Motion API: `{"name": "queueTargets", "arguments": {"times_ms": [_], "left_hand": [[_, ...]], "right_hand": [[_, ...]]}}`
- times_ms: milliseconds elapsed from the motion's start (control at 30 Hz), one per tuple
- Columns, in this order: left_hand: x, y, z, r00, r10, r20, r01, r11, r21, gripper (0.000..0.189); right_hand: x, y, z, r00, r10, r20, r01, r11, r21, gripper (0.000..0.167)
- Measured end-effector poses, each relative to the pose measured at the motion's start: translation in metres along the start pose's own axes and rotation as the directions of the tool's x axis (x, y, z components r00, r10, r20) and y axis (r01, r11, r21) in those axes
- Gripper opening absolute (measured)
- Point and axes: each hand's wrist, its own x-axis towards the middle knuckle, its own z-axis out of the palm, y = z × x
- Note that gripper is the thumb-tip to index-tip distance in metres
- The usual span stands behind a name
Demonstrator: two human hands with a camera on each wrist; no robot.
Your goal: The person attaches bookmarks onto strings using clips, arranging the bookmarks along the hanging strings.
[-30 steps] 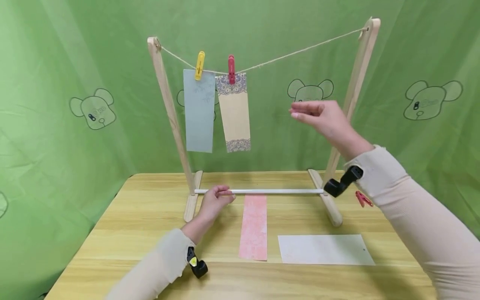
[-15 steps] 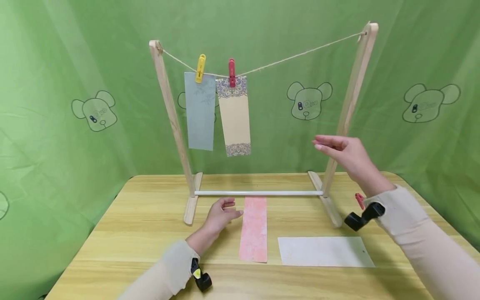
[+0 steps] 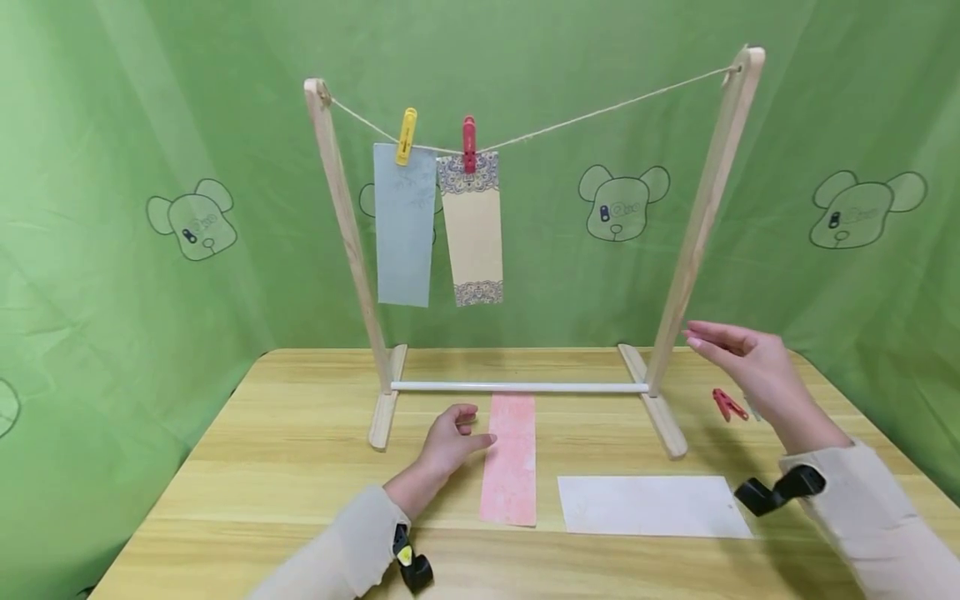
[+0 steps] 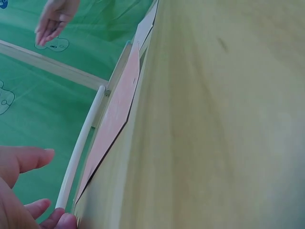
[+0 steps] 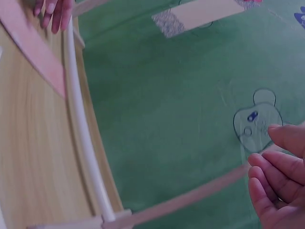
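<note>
My left hand (image 3: 450,440) hovers at the left edge of a pink paper strip (image 3: 510,467) lying on the table, its fingers loosely bent around nothing; whether the thumb touches the strip I cannot tell. In the left wrist view, that strip (image 4: 114,114) lies beyond the fingers. My right hand (image 3: 757,371) is in the air by the right post, fingers extended and holding nothing. Below it, a red clothespin (image 3: 727,405) lies on the table, and a pale bluish piece (image 3: 753,410) shows partly behind the hand. A white paper strip (image 3: 652,505) lies at front right.
A wooden stand has a left post (image 3: 341,217), a right post (image 3: 705,217) and a white crossbar (image 3: 570,387). From its sagging string (image 3: 600,112) hang a blue-grey strip (image 3: 405,233) under a yellow clothespin (image 3: 407,137) and a patterned cream strip (image 3: 474,237) under a red clothespin (image 3: 469,143).
My right hand has come down and to the right, from beside the string area toward the loose clothespin. My left hand has moved off the crossbar, slightly forward and right, to the pink strip.
</note>
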Motion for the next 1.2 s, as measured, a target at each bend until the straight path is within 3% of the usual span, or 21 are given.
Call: {"name": "queueTargets", "arguments": {"times_ms": [267,333,433,533,733,867,1033,1200], "left_hand": [[0.000,0.001,0.006,0.998,-0.062,0.016,0.061,0.997,0.045,0.067],[-0.001,0.000,0.008,0.997,-0.075,0.020,0.074,0.996,0.049,0.070],[-0.001,-0.001,0.010,0.997,-0.076,0.033,0.073,0.995,0.063,0.074],[-0.001,-0.002,0.011,0.998,-0.051,0.038,0.045,0.990,0.134,0.078],[-0.001,-0.002,0.013,1.000,-0.002,0.029,-0.007,0.950,0.312,0.082],[-0.001,-0.003,0.015,0.999,0.021,0.027,-0.030,0.931,0.364,0.081],[0.000,-0.004,0.017,0.996,0.083,0.040,-0.092,0.888,0.451,0.084],[-0.001,-0.004,0.018,0.993,0.107,0.050,-0.117,0.847,0.519,0.088]], "right_hand": [[-0.006,0.048,-0.012,0.998,-0.017,-0.057,0.013,0.998,-0.064,0.057],[-0.009,0.060,-0.016,0.997,0.009,-0.077,-0.015,0.996,-0.085,0.058],[-0.014,0.077,-0.021,0.994,0.054,-0.094,-0.062,0.995,-0.084,0.059],[-0.017,0.092,-0.025,0.992,0.076,-0.101,-0.084,0.994,-0.076,0.059],[-0.019,0.121,-0.030,0.990,0.063,-0.126,-0.071,0.996,-0.054,0.056],[-0.016,0.139,-0.034,0.984,0.085,-0.158,-0.084,0.996,0.011,0.054],[-0.012,0.157,-0.036,0.973,0.136,-0.189,-0.119,0.988,0.098,0.052],[-0.009,0.171,-0.036,0.966,0.167,-0.197,-0.147,0.983,0.115,0.053]]}}
